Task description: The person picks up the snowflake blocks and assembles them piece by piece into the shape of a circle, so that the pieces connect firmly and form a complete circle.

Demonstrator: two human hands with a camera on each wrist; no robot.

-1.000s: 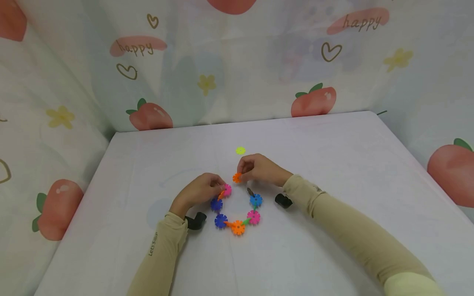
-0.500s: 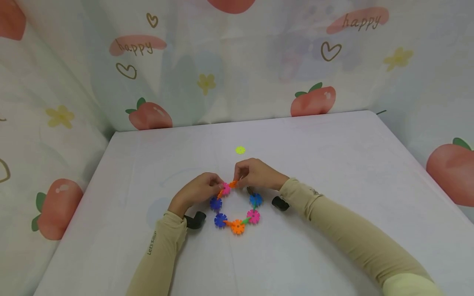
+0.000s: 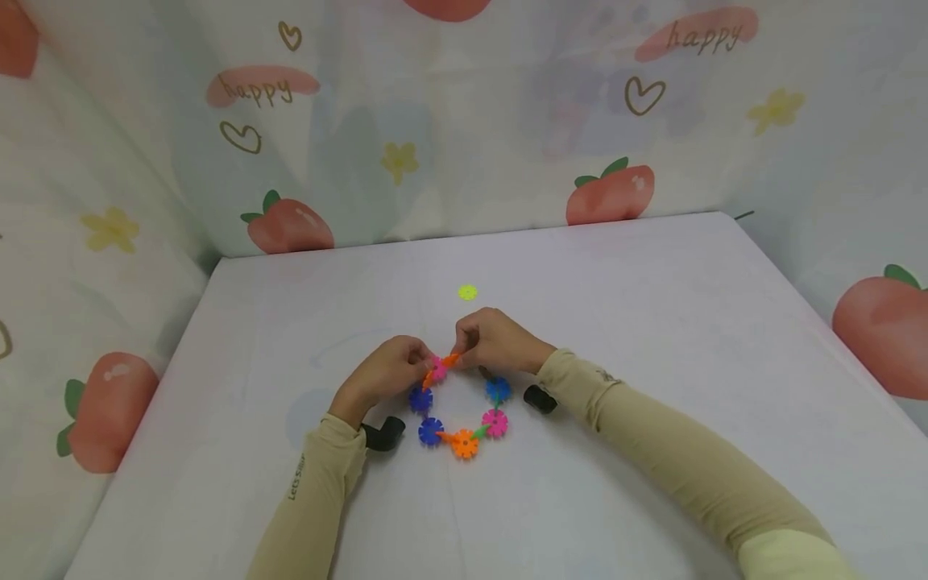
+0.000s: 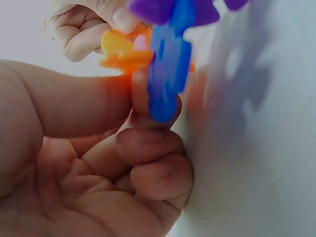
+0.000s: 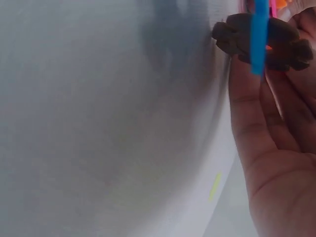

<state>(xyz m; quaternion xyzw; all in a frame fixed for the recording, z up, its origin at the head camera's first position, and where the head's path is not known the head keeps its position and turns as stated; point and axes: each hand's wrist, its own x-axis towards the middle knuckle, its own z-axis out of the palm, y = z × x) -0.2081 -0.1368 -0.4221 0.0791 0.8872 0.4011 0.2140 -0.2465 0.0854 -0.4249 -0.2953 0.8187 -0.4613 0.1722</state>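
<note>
A chain of flower-shaped plastic snowflake discs curves into a near ring on the white table. My left hand (image 3: 387,370) pinches the pink disc (image 3: 438,369) at its upper left end. My right hand (image 3: 496,342) pinches an orange disc (image 3: 451,360), whose edge meets the pink one; whether their slots interlock I cannot tell. Down the left side run an orange disc (image 4: 121,52) and dark blue discs (image 3: 420,399). Another orange disc (image 3: 466,444) lies at the bottom. Up the right come a pink disc (image 3: 495,423), a light blue disc (image 3: 497,390) and a brown disc (image 5: 284,42) beside the right fingers.
A loose yellow disc (image 3: 467,292) lies flat beyond the hands. Black wrist-worn devices (image 3: 385,435) sit near both wrists. The white table (image 3: 616,483) is bordered by a printed cloth backdrop (image 3: 471,161) at the back and sides.
The right hand has moved left and slightly down, bringing its orange disc against the pink disc and turning it edge-on. The left hand has hardly moved.
</note>
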